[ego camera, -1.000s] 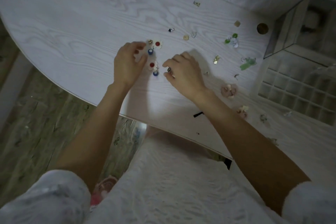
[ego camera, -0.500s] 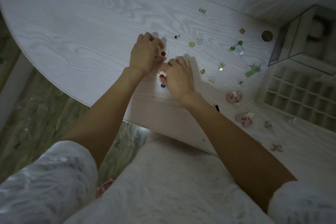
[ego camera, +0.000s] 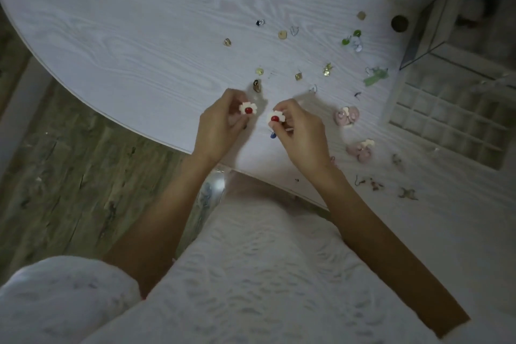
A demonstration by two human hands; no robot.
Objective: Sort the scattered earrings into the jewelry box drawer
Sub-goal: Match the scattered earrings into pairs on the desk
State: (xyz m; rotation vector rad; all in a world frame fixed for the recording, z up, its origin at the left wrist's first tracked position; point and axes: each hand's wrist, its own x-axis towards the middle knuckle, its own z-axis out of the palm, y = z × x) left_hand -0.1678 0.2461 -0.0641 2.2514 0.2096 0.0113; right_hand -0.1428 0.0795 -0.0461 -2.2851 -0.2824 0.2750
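Each hand, left and right, pinches a flower earring: light, probably fragile, best held by the petals' edges.

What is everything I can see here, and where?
flower earrings: two, white with red centres, one pinched in each hand
pink flower earrings: two, pink, table right of the hands
green earrings: two clusters, green, near the box
small earrings: several, gold or silver, scattered mid-table
jewelry box: one, glass-sided, far right
drawer: one, pale grid of compartments, pulled out in front of the box
table: one, white wood grain
left hand: one, pinches a flower earring
right hand: one, pinches the other
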